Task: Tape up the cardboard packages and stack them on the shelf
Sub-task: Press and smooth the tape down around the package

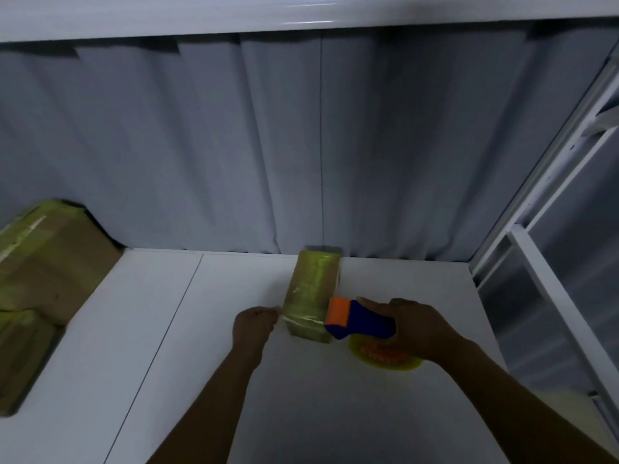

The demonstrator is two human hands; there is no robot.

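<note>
A narrow cardboard package [311, 289] wrapped in yellowish tape lies lengthwise on the white shelf surface [207, 380], its far end near the back wall. My right hand [418, 329] grips a blue and orange tape dispenser [355, 318] held against the package's near right edge; a yellow tape roll [385, 358] shows under the hand. A strip of tape [303, 318] runs across the package's near end to my left hand [253, 324], which pinches its free end just left of the package.
Taped cardboard packages [43, 262] are stacked at the left edge of the shelf. A grey corrugated wall [301, 145] closes the back. A white metal shelf frame [552, 262] stands on the right, and another shelf board [301, 15] hangs overhead.
</note>
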